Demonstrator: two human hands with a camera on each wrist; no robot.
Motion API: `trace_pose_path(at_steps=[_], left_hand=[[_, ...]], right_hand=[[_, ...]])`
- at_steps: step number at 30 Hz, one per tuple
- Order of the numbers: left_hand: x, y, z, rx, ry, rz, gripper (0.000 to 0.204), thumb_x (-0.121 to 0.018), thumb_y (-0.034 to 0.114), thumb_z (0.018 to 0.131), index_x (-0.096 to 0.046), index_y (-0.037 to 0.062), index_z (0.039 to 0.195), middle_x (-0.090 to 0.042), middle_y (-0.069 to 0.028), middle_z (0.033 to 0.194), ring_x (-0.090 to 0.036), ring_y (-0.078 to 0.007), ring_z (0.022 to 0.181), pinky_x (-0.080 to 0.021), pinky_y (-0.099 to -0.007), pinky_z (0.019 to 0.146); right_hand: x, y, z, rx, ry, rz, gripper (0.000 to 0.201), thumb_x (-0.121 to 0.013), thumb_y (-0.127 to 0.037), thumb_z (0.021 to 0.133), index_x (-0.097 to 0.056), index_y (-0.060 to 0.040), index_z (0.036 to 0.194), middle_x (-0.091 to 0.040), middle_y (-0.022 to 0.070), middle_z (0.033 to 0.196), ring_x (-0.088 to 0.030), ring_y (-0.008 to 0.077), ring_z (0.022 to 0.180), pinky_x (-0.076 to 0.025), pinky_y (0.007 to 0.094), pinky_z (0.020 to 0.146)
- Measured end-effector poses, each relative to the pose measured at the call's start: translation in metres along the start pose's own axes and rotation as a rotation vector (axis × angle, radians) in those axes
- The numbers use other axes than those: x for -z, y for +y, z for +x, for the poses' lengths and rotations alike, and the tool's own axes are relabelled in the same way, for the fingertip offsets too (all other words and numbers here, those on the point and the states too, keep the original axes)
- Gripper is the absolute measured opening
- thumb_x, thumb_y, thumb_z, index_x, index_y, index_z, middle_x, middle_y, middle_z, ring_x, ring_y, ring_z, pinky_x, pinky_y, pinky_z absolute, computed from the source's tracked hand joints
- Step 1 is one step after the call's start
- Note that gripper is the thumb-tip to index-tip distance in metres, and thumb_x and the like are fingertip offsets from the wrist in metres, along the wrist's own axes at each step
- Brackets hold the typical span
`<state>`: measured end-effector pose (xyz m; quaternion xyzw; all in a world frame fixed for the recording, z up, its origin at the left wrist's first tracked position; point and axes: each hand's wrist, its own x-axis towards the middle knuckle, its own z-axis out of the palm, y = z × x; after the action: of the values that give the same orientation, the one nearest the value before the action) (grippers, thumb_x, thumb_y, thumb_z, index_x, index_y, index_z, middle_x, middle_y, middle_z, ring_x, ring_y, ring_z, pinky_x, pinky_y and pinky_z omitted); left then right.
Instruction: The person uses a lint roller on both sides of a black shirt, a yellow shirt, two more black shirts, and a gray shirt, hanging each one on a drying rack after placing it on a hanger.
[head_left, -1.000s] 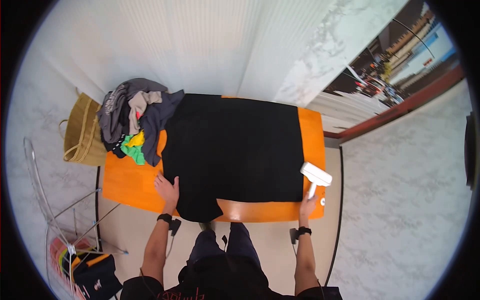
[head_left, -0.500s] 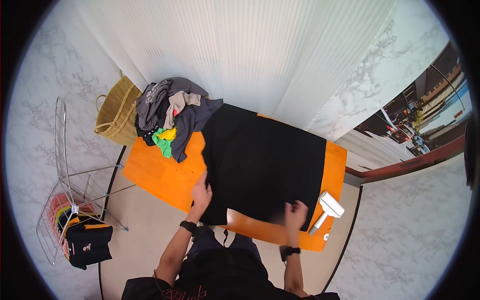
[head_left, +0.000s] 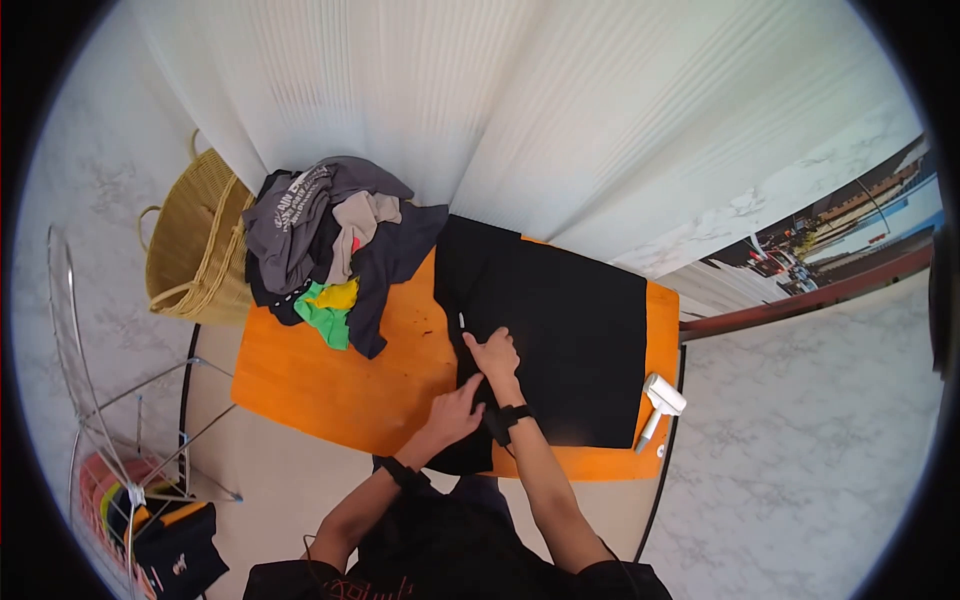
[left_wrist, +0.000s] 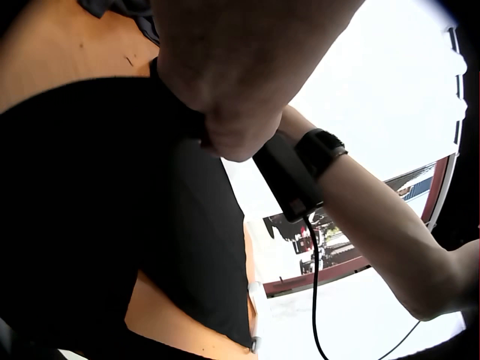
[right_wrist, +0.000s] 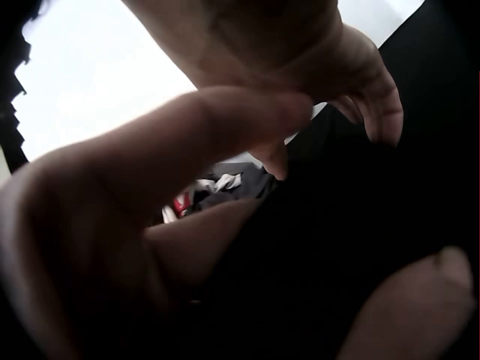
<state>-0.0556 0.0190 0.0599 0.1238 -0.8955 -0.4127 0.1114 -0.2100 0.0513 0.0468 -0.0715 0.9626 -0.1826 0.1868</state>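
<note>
A black garment (head_left: 560, 330) is spread over the orange table (head_left: 350, 390), one black flap reaching past the near edge. My left hand (head_left: 452, 415) is at its left side, index finger stretched onto the cloth; in the right wrist view that hand's bent fingers (right_wrist: 386, 112) touch the fabric, its thumb apart. My right hand (head_left: 495, 356) lies across, just beyond the left, its thumb pointing left and spread from its fingers. By that thumb a small white tag (head_left: 461, 320) shows. The right wrist view shows its thumb (right_wrist: 412, 307) over black cloth.
A pile of clothes (head_left: 320, 230) takes up the table's far left, beside a woven basket (head_left: 200, 240). A white lint roller (head_left: 662, 398) lies at the right edge. A metal drying rack (head_left: 135, 495) with small garments stands lower left.
My right hand has let go of the lint roller, leaving it on the table, and moved left across the garment. My left hand has moved right onto the cloth. The head view has turned.
</note>
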Motion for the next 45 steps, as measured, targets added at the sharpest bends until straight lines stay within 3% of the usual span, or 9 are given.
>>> trace_pose_path(at_steps=[5, 13, 18, 28, 30, 34, 39, 41, 45], left_hand=[[0.033, -0.115, 0.093, 0.103, 0.156, -0.024, 0.053, -0.064, 0.016, 0.081, -0.046, 0.0091, 0.130, -0.059, -0.0177, 0.091, -0.062, -0.0404, 0.080, -0.051, -0.0500, 0.067], [0.049, -0.141, 0.207, -0.153, -0.161, 0.300, 0.043, -0.071, 0.008, 0.073, -0.061, 0.0048, 0.114, -0.046, -0.0182, 0.114, -0.044, -0.0360, 0.119, -0.039, -0.0496, 0.101], [0.038, -0.139, 0.213, -0.365, -0.039, 0.214, 0.028, -0.066, 0.003, 0.072, -0.059, 0.0031, 0.099, -0.044, -0.0210, 0.135, -0.037, -0.0394, 0.133, -0.034, -0.0485, 0.110], [0.181, 0.028, 0.131, -0.540, 0.353, -0.276, 0.025, -0.042, -0.004, 0.065, -0.051, 0.0012, 0.087, -0.066, -0.0177, 0.108, -0.056, -0.0398, 0.119, -0.029, -0.0525, 0.115], [0.232, 0.070, 0.090, -0.598, 0.396, -0.417, 0.014, -0.046, -0.002, 0.071, -0.051, 0.0024, 0.083, -0.066, -0.0160, 0.091, -0.065, -0.0356, 0.096, -0.044, -0.0456, 0.100], [0.335, 0.138, -0.023, -0.648, 0.463, -0.367, 0.016, -0.051, 0.003, 0.062, -0.051, 0.0003, 0.077, -0.049, -0.0127, 0.072, -0.050, -0.0315, 0.064, -0.040, -0.0334, 0.058], [0.423, 0.163, -0.167, -0.656, 0.662, 0.117, 0.029, -0.070, 0.029, 0.074, -0.055, 0.0039, 0.074, -0.052, -0.0074, 0.069, -0.049, -0.0258, 0.053, -0.034, -0.0336, 0.047], [0.440, 0.157, -0.206, -0.616, 0.778, 0.205, 0.032, -0.071, 0.033, 0.073, -0.056, 0.0050, 0.072, -0.051, -0.0055, 0.064, -0.045, -0.0222, 0.048, -0.030, -0.0328, 0.045], [0.478, 0.115, -0.258, -0.466, 0.886, 0.250, 0.032, -0.071, 0.035, 0.070, -0.057, 0.0062, 0.070, -0.049, -0.0031, 0.062, -0.044, -0.0203, 0.047, -0.028, -0.0312, 0.045]], right_hand=[[-0.009, 0.011, -0.019, -0.099, -0.010, 0.005, 0.064, -0.075, -0.054, 0.076, -0.060, -0.0005, 0.109, -0.070, 0.0214, 0.098, -0.068, 0.0385, 0.097, -0.053, 0.0457, 0.084], [-0.038, 0.009, -0.052, -0.045, 0.086, 0.184, 0.031, -0.074, -0.022, 0.082, -0.068, 0.0008, 0.101, -0.072, 0.0172, 0.088, -0.070, 0.0328, 0.085, -0.055, 0.0408, 0.077], [-0.005, -0.019, -0.087, 0.045, 0.141, 0.220, 0.021, -0.071, -0.016, 0.084, -0.067, -0.0014, 0.098, -0.070, 0.0178, 0.088, -0.068, 0.0355, 0.084, -0.054, 0.0423, 0.075], [0.165, -0.035, -0.238, 0.370, 0.492, 0.507, 0.011, -0.067, -0.007, 0.083, -0.061, -0.0009, 0.090, -0.063, 0.0121, 0.078, -0.062, 0.0238, 0.069, -0.050, 0.0322, 0.067], [0.198, -0.023, -0.271, 0.479, 0.550, 0.558, 0.012, -0.066, -0.006, 0.082, -0.060, 0.0003, 0.089, -0.062, 0.0110, 0.079, -0.059, 0.0212, 0.069, -0.048, 0.0303, 0.066], [0.263, -0.036, -0.326, 0.769, 0.486, 0.976, 0.024, -0.069, -0.017, 0.082, -0.053, 0.0011, 0.083, -0.061, 0.0141, 0.073, -0.059, 0.0200, 0.065, -0.048, 0.0290, 0.064], [0.280, -0.071, -0.338, 1.206, 0.241, 1.187, 0.033, -0.070, -0.027, 0.082, -0.052, 0.0003, 0.081, -0.054, 0.0095, 0.057, -0.055, 0.0187, 0.047, -0.045, 0.0256, 0.045], [0.291, -0.113, -0.331, 1.569, -0.460, 0.959, 0.029, -0.072, -0.020, 0.080, -0.055, 0.0031, 0.078, -0.060, 0.0137, 0.060, -0.063, 0.0238, 0.051, -0.050, 0.0271, 0.045], [0.258, -0.210, -0.327, 1.519, -1.020, 0.443, 0.015, -0.072, -0.015, 0.082, -0.066, -0.0026, 0.088, -0.066, 0.0102, 0.076, -0.066, 0.0207, 0.066, -0.049, 0.0282, 0.057]])
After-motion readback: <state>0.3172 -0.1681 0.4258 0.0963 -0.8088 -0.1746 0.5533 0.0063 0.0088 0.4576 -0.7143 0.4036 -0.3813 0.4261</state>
